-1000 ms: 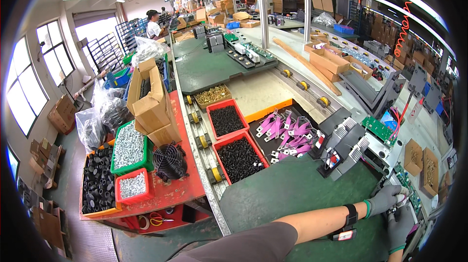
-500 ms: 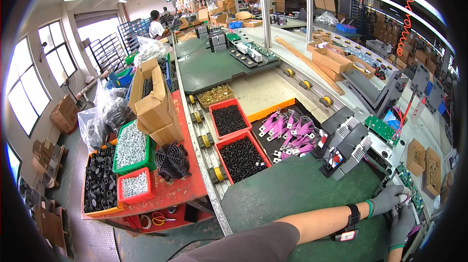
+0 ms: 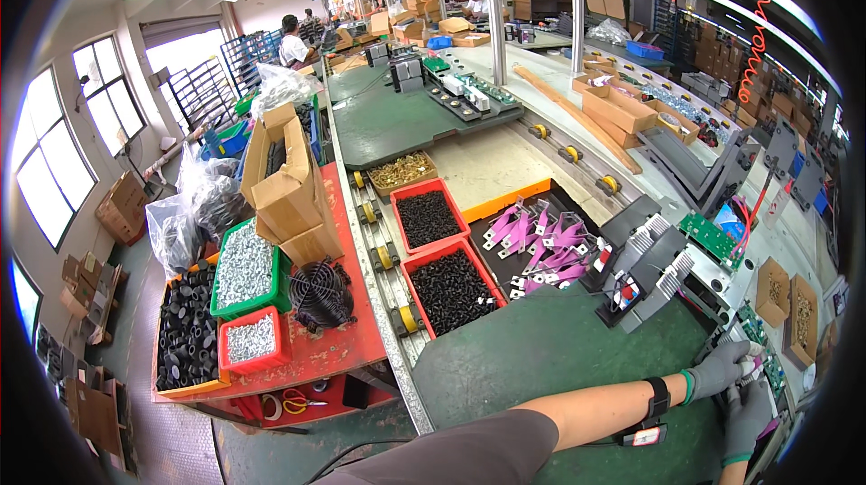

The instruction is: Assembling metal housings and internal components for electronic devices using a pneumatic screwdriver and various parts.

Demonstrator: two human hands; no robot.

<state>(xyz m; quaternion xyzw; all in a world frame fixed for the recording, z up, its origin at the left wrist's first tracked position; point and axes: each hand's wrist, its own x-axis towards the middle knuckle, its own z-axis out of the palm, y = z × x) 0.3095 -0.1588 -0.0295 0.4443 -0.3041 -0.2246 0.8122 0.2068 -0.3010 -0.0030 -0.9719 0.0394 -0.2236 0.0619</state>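
Note:
My left hand (image 3: 719, 369), in a grey glove with a green cuff, reaches across to the far right. Its fingers are bent together over a green circuit board (image 3: 773, 368), around something too small to make out. Just below it, my right hand (image 3: 749, 417), gloved the same way, has its fingers closed at the near side of that board; what they grip is hidden. Beside the right hand a bit of purple shows. A dark unit with silver heatsink fins (image 3: 651, 270) stands beyond the hands, with another green circuit board (image 3: 708, 234) behind it.
Two red bins of black screws (image 3: 453, 293) and a tray of purple-wrapped brackets (image 3: 546, 241) lie left of the unit. Small cardboard boxes of fasteners (image 3: 801, 323) stand at the right. A roller rail (image 3: 383, 257) borders the green work board (image 3: 541, 350).
The view has shifted slightly. Both hands stay at the circuit board, with only small finger movement.

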